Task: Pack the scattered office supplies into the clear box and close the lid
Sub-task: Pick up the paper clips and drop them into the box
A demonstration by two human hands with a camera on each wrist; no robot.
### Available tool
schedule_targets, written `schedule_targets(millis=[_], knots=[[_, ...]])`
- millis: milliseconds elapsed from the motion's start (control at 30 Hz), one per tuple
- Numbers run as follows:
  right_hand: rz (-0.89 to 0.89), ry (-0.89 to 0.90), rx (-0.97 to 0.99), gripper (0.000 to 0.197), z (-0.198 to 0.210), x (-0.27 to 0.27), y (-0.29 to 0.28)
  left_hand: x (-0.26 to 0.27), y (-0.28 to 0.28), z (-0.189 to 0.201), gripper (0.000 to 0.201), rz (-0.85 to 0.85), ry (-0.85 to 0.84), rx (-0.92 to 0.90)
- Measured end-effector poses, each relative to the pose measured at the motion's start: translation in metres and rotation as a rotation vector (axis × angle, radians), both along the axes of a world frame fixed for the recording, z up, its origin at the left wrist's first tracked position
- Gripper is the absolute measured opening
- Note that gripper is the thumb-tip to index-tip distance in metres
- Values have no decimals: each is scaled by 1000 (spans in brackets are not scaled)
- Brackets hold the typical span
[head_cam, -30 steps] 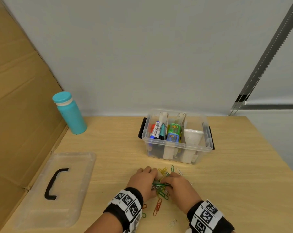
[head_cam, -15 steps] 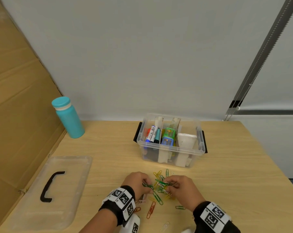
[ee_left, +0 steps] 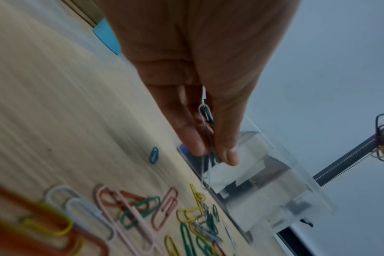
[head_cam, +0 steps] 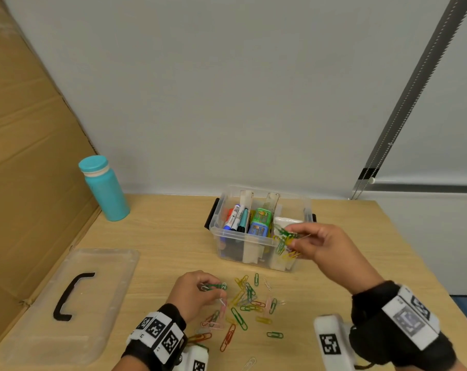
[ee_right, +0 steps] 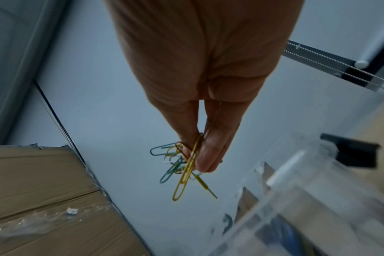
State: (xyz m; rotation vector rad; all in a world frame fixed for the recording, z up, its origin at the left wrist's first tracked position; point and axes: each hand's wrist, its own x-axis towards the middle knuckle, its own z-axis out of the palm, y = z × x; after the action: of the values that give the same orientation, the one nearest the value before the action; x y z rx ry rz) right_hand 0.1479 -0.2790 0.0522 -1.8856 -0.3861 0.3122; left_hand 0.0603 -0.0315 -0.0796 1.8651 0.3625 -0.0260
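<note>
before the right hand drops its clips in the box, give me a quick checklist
1. Right hand pinches a bunch of paper clips: ok.
2. Bunch over the box's right compartment: ok in the head view.
3. Box open, lid lying off to the left: ok.
4. Room left in that compartment: cannot tell.
5. Left hand holds a few clips clear of the box: ok.
6. Table cleared of loose clips: not ok.

Left hand (ee_left: 186,69) cut off by the upper edge of its wrist view; nearest paper clips (ee_left: 33,225) blurred; clear box (ee_right: 307,199) blurred and cropped in the right wrist view, its contents unreadable there.
</note>
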Motion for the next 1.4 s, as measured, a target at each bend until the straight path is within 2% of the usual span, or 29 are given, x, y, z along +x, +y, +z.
schedule_targets(millis=[133, 267, 400, 600, 667, 733, 867, 967, 1133, 1267, 1400], knots=[[-44, -106, -69, 32, 9, 28, -6, -6, 1, 0, 16, 29, -33, -51], [-64, -192, -316, 22, -1, 63, -1, -8, 0, 0, 14, 51, -35, -80], [20, -303, -681, 23, -17, 84, 15, -9, 0, -2, 10, 72, -21, -85], [228, -259, -1021, 34, -33, 94, 39, -14, -2, 0, 12, 78, -23, -86], [227, -235, -1009, 37, -33, 93, 39, -17, -3, 3, 12, 84, -38, -93], [165, -241, -919, 40, -30, 84, 31, -19, -5, 6, 10, 85, -43, -104], [-78, -570, -757, 31, -45, 57, 1, -18, -13, 20, 9, 69, -59, -110], [-141, -588, -737, 39, -66, 36, -16, -4, -27, 45, 9, -15, -104, -54], [-174, -577, -671, 46, -89, 22, -19, 47, -67, 97, 13, -150, -258, 137], [-192, -588, -615, 47, -99, 22, -19, 104, -99, 107, 23, -171, -337, 409], [-199, -617, -588, 50, -101, 22, -19, 142, -115, 91, 32, -362, -140, 762]])
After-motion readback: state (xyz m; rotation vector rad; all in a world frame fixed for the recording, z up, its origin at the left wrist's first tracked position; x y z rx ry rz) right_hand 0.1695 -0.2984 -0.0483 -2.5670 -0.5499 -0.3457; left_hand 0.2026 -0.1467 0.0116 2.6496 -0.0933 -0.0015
